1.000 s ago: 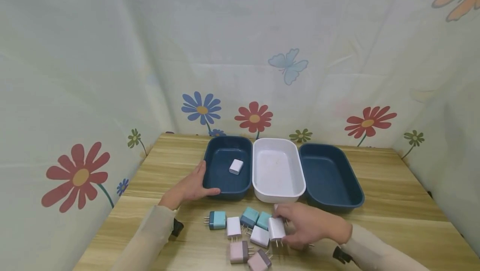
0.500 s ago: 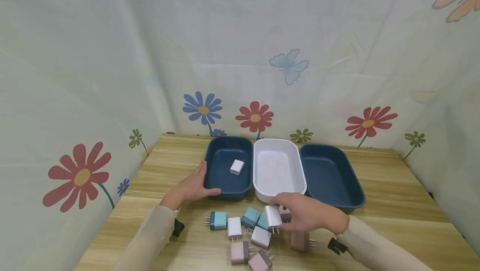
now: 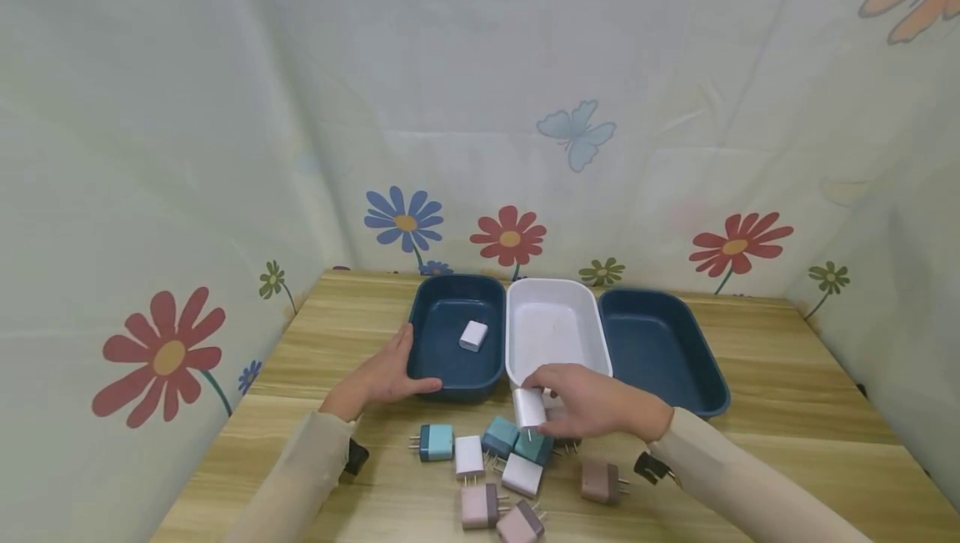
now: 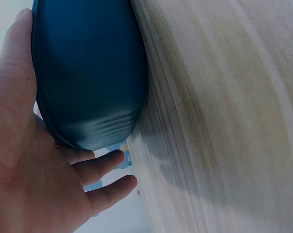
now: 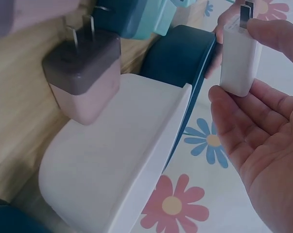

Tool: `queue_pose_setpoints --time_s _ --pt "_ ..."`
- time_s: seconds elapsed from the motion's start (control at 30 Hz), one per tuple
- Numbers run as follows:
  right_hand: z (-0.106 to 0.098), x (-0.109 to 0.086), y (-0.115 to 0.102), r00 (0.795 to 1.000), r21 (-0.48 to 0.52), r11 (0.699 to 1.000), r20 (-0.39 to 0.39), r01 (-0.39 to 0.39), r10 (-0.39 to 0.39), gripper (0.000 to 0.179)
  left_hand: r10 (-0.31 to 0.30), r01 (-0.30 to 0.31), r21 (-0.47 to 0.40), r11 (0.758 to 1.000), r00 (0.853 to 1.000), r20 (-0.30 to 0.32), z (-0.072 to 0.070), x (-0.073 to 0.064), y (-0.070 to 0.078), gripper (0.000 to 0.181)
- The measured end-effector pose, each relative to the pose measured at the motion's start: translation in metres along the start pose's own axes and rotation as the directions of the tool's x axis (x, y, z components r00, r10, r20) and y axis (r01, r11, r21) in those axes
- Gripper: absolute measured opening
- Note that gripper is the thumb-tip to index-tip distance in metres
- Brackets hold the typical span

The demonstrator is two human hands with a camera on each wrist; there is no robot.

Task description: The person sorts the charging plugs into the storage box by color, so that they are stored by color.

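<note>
My right hand [image 3: 600,403] pinches a white plug charger [image 3: 529,408] between thumb and fingers, above the table by the front of the white tub [image 3: 558,326]. In the right wrist view this charger [image 5: 238,63] has its metal prongs at the thumb. My left hand [image 3: 381,372] rests against the near left corner of the left navy tub [image 3: 442,359], thumb along its rim, fingers extended. Inside that tub lies another white charger [image 3: 473,335]. Below on the table are teal chargers [image 3: 436,443], white chargers [image 3: 521,475] and pink chargers [image 3: 478,505]. One pink charger is partly hidden by my right hand.
A second navy tub [image 3: 660,351] stands right of the white one, the three side by side on the wooden table [image 3: 337,301]. A flower-printed cloth [image 3: 465,109] hangs behind and at both sides. A lone pink charger [image 3: 600,481] lies below my right wrist.
My right hand has lifted the white charger out of the group and carried it up and left toward the white tub. The left hand stays on the navy tub.
</note>
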State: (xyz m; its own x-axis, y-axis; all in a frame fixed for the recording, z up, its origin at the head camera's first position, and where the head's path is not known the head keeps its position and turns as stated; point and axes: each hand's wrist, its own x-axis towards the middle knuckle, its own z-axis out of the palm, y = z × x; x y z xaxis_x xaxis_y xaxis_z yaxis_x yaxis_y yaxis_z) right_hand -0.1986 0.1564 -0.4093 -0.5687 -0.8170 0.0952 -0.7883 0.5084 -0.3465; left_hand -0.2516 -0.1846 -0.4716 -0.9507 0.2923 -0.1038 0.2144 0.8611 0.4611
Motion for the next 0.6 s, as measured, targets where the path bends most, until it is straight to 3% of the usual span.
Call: queue_pose_setpoints --time_s 0.3,0.6 --pt "-0.004 0.019 0.007 0.997 0.005 0.997 -0.012 -0.071 0.071 0.046 0.004 -0.004 0.0 1.0 1.0 -0.003 -0.003 0.002 -0.001 0.119" --pt "-0.007 0.043 0.013 0.997 -0.024 0.998 -0.043 -0.058 0.057 0.045 -0.005 0.005 0.002 1.0 1.0 0.014 -0.005 0.007 -0.005 0.12"
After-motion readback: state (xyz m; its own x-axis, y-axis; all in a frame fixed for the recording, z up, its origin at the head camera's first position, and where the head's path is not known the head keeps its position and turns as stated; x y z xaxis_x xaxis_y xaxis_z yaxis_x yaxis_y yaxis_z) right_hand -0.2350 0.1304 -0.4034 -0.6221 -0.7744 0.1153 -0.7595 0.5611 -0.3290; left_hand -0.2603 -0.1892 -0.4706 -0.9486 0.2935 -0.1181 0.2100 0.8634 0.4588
